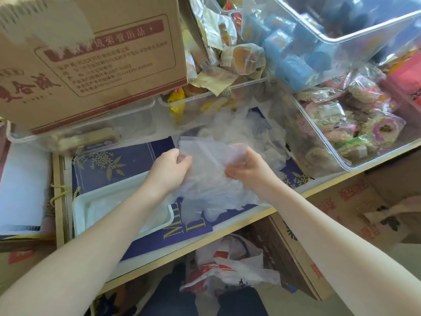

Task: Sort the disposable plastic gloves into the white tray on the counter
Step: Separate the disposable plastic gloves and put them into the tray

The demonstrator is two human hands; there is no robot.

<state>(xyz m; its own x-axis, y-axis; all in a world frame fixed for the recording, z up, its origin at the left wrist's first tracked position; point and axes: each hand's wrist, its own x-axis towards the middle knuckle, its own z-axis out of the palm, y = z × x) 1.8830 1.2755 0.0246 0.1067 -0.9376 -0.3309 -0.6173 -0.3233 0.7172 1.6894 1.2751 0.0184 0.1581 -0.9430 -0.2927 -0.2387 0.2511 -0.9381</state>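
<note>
Nearest us the white tray point(78, 215) sits on the blue counter mat point(145, 242), partly under our left forearm. Just beyond, our left hand point(169, 166) and right hand point(247, 167) each pinch a thin translucent plastic glove point(206, 151) with curled fingers, above a loose heap of gloves point(241, 131). Farther back stand a cardboard box point(95, 58) and clear bins of wrapped snacks point(341, 124).

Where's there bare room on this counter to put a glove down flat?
The clearest patch is the dark blue mat between the white tray and the cardboard box. A thinner strip runs along the counter's front edge. It is crowded around both hands, left hand and right hand, where the loose gloves pile.
</note>
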